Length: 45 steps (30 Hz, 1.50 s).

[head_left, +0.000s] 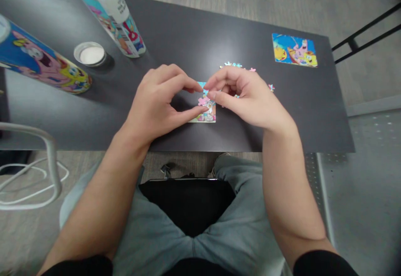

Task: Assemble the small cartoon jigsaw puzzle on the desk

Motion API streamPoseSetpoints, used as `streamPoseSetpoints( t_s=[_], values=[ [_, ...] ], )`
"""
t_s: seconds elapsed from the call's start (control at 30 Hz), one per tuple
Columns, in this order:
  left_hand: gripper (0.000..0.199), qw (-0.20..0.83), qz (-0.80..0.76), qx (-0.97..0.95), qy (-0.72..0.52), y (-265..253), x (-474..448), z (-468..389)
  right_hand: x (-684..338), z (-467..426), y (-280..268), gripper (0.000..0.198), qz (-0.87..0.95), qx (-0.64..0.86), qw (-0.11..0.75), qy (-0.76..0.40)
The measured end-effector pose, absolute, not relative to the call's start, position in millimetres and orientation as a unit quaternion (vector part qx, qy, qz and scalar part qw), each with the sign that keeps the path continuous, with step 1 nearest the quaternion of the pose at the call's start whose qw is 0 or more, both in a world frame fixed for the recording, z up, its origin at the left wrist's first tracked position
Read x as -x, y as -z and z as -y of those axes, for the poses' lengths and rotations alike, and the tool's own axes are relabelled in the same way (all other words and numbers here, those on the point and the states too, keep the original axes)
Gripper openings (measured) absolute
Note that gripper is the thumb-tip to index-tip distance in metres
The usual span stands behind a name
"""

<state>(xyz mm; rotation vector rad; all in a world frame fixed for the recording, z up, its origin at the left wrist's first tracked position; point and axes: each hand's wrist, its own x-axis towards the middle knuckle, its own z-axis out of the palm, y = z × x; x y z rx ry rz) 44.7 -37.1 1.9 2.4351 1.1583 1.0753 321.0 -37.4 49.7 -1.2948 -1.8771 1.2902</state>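
Note:
A partly joined jigsaw puzzle (205, 117) lies on the dark table near its front edge, between my two hands. My left hand (163, 98) spans its left side, thumb and index finger apart, the thumb resting on the lower part and the index fingertip by the top. With thumb and index finger nearly together, my right hand (241, 94) pinches a small puzzle piece (206, 92) at the puzzle's upper right. Fingers partly cover that piece. Loose puzzle pieces (233, 64) lie behind my right hand, which hides some of them.
A colourful picture card (295, 50) lies at the table's back right. To the left stand a clear-topped bottle (114, 21), a blue cartoon-printed canister (46, 61) and a small round lid (90, 54). A white cable (37, 167) hangs by a curved pale bar (53, 163) at lower left.

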Motion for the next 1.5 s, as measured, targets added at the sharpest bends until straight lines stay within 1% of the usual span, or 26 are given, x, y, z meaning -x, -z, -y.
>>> streamPoseSetpoints(
  t_s=[0.13, 0.27, 0.43, 0.57, 0.7, 0.87, 1.0, 1.07, 1.27, 1.33, 1.47, 1.5],
  values=[
    [0.014, 0.132, -0.417, -0.830, -0.347, -4, -45, 40, -317, 37, -46, 0.023, 0.694, 0.486, 0.260, -0.463],
    [0.020, 0.138, -0.428, -0.834, -0.319, -5, -45, 39, -316, 37, -43, 0.016, 0.703, 0.464, 0.279, -0.461],
    [0.035, 0.143, -0.416, -0.843, -0.309, -8, -37, 34, -314, 36, -43, 0.017, 0.707, 0.498, 0.239, -0.442],
    [0.029, 0.132, -0.434, -0.814, -0.362, -14, -25, 32, -314, 35, -43, 0.011, 0.718, 0.484, 0.231, -0.444],
    [0.023, 0.115, -0.460, -0.817, -0.328, -11, -20, 33, -313, 34, -43, 0.019, 0.713, 0.503, 0.189, -0.451],
    [0.018, 0.132, -0.435, -0.841, -0.292, -2, -23, 33, -310, 33, -44, 0.017, 0.721, 0.498, 0.173, -0.450],
    [0.015, 0.143, -0.443, -0.835, -0.294, -5, -22, 35, -309, 33, -42, 0.026, 0.716, 0.504, 0.174, -0.451],
    [0.012, 0.134, -0.440, -0.838, -0.294, -7, -21, 37, -309, 33, -41, 0.025, 0.717, 0.506, 0.176, -0.445],
    [0.017, 0.125, -0.431, -0.845, -0.290, -7, -24, 38, -311, 32, -35, 0.028, 0.715, 0.515, 0.210, -0.424],
    [0.016, 0.128, -0.427, -0.846, -0.292, -5, -24, 37, -312, 31, -34, 0.029, 0.708, 0.513, 0.213, -0.436],
    [0.013, 0.150, -0.431, -0.838, -0.298, -2, -23, 36, -313, 28, -34, 0.039, 0.691, 0.530, 0.200, -0.448],
    [0.012, 0.154, -0.432, -0.837, -0.299, -2, -22, 36, -313, 28, -34, 0.038, 0.695, 0.530, 0.202, -0.442]
  ],
)
